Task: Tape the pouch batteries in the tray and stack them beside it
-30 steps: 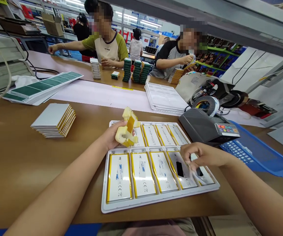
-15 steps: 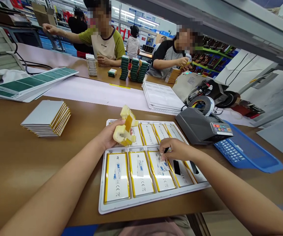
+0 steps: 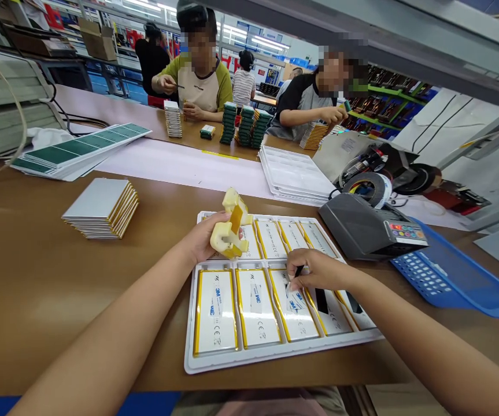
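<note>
A white compartment tray (image 3: 192, 359) holds flat pouch battery cells (image 3: 215, 312) edged in amber tape, several with clear strips printed blue "3M". Fingers of my left hand (image 3: 206, 238) are wrapped round a pale yellow moulded block (image 3: 227, 237) with notches and an amber face, above the tray's back row. My right hand (image 3: 316, 268) pinches the upper end of a loose, creased 3M tape liner (image 3: 294, 300) on the third front cell. A small black piece (image 3: 299, 270) pokes out between those fingers; its kind is unclear. Black strips (image 3: 321, 300) show on cells farther right.
A grey tape dispenser (image 3: 357, 228) and blue basket (image 3: 461, 277) stand right. Stacked cells (image 3: 99, 208) sit left; green-and-white sheets (image 3: 80, 150) lie behind. White trays (image 3: 292, 173) are piled beyond. Two co-workers (image 3: 206, 86) (image 3: 310, 104) sit across the table.
The camera view has shifted, so the table appears farther right. Both my hands keep nearly the same place over the tray. A co-worker's outstretched arm has drawn in.
</note>
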A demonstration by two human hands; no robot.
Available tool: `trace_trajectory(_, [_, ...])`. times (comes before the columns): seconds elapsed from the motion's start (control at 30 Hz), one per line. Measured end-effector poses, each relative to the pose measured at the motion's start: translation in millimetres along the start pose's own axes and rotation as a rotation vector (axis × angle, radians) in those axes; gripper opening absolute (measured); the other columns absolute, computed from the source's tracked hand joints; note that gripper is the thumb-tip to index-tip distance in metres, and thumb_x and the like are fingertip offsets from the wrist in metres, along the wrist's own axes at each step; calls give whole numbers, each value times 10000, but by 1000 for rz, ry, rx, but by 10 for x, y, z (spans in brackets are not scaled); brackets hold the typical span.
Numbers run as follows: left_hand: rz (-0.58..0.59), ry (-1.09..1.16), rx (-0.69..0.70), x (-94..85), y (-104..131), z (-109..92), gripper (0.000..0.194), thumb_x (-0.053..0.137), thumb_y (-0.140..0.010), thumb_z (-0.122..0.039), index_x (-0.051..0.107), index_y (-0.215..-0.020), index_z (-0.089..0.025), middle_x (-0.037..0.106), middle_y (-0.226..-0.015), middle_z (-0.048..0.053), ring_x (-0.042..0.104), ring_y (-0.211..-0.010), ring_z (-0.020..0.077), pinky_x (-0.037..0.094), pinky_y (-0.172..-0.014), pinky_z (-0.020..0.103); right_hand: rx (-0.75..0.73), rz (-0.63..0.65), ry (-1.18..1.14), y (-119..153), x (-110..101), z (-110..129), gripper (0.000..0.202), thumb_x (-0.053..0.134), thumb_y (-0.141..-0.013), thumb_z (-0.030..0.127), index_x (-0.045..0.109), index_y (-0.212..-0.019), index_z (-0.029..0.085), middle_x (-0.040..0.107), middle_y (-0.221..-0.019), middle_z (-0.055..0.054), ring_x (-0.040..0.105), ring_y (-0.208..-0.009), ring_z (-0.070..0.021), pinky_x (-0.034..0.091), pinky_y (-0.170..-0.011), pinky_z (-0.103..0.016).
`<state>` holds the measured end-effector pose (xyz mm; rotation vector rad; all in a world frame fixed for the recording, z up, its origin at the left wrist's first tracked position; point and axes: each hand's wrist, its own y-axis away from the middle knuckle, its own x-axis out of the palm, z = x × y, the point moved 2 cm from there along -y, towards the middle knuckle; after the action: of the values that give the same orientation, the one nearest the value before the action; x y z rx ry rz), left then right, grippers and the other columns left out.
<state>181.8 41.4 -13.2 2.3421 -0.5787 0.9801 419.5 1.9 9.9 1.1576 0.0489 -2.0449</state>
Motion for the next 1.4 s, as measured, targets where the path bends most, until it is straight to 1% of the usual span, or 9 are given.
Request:
trace_trajectory(0.17, [7, 7, 32, -20, -14, 8, 258, 537, -722, -270, 536, -937, -127, 612, -727, 76, 594, -648, 177, 480, -615, 333, 11, -44, 20, 31, 15, -83, 250, 662, -646, 411, 567, -661, 181, 577, -705, -11, 512, -695, -141, 384, -655, -261])
trace_trajectory(0.37, [53, -10, 48, -50, -30, 18, 276, 534, -729, -273, 532, -970, -140, 614, -757, 76, 590, -663, 178, 480, -634, 346, 40, -14, 18, 64, -8, -134, 264, 660, -637, 426, 573, -680, 181, 584, -727, -14, 519, -696, -143, 379, -641, -256])
trace_trajectory(0.57, [47, 3, 41, -36, -24, 15, 288, 529, -730, -275, 530, -977, -126, 611, -745, 82, 591, -661, 181, 480, -623, 342, 15, -2, 36, 68, 1, -87, 275, 652, -646, 436, 570, -680, 175, 581, -727, -20, 516, -704, -146, 381, -647, -262])
trace_trajectory(0.67, [21, 1, 21, -30, -21, 12, 274, 532, -724, -272, 535, -952, -120, 602, -691, 71, 594, -640, 187, 477, -598, 334, -3, -37, 42, 81, 17, -60, 274, 650, -654, 434, 566, -670, 174, 574, -707, -22, 508, -694, -145, 383, -646, -269])
trace_trajectory(0.83, [20, -1, 26, -16, -23, -2, 276, 529, -726, -266, 543, -959, -118, 616, -715, 74, 595, -638, 179, 482, -618, 334, -44, -80, 7, 157, 7, -44, 271, 643, -669, 432, 568, -659, 172, 569, -692, -26, 510, -688, -140, 389, -656, -269])
trace_trajectory(1.0, [11, 30, -4, 10, -27, -10, 307, 510, -734, -248, 529, -1002, -99, 628, -755, 94, 599, -644, 183, 493, -610, 338, -8, -106, 21, 186, 23, -48, 271, 651, -662, 432, 576, -678, 172, 577, -706, -28, 514, -707, -145, 387, -665, -269])
trace_trajectory(1.2, [5, 31, -2, -1, -34, -4, 302, 506, -739, -249, 526, -999, -97, 624, -761, 104, 598, -653, 184, 494, -624, 343, -16, -151, 17, 176, 58, 43, 264, 630, -685, 430, 580, -687, 171, 579, -716, -37, 505, -702, -145, 382, -655, -270])
trace_trajectory(1.27, [8, 33, 0, -3, -32, -2, 296, 516, -732, -249, 531, -988, -101, 621, -761, 103, 598, -654, 185, 493, -624, 341, -52, -87, -60, 205, 37, 102, 264, 629, -687, 428, 580, -676, 169, 578, -703, -32, 507, -693, -139, 383, -651, -265])
trace_trajectory(1.4, [49, -17, 17, 6, -32, 1, 282, 511, -729, -266, 547, -953, -100, 610, -710, 98, 595, -641, 203, 486, -571, 331, -176, 221, -265, 213, -11, 274, 262, 640, -677, 418, 590, -645, 163, 572, -652, -9, 516, -674, -123, 394, -660, -250])
